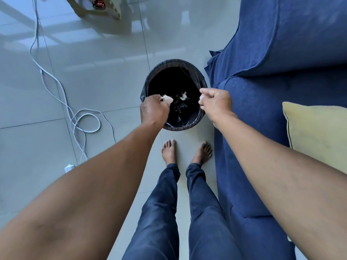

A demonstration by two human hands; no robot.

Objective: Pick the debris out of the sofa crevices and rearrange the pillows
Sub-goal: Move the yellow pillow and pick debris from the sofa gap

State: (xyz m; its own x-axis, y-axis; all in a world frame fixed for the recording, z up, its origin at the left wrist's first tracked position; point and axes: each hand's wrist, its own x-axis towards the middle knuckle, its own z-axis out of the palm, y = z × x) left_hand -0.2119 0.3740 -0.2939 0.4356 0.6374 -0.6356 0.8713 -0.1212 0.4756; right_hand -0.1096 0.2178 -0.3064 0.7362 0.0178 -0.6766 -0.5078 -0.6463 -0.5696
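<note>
The person stands barefoot on the pale tiled floor [105, 76], facing a round bin [173, 94] lined with a black bag. Both arms are extended forward and down, nearly straight at the elbow, so that both hands sit over the bin's opening.

The left hand [153, 109] is positioned over the near-left part of the rim, back of the hand upward, knuckles bent. Its fingers are curled closed around a crumpled pale scrap of debris [167, 99], which protrudes from the fingertips over the dark interior. A second pale scrap [183, 96] shows against the black liner just beside it; whether it lies on the liner or is in the air cannot be told.

The right hand [216, 102] is positioned over the right part of the rim, rotated with the thumb side toward the bin. Its fingers are drawn together into a loose fist with the tips bunched against the thumb. Whether anything is pinched between them cannot be told.

The blue sofa [272, 81] stands directly to the right of the bin, its front edge running alongside the person's right leg. A yellow pillow [317, 132] lies on the seat, partly hidden behind the right forearm.

A white cable [78, 117] lies looped on the floor to the left, well apart from the bin.
</note>
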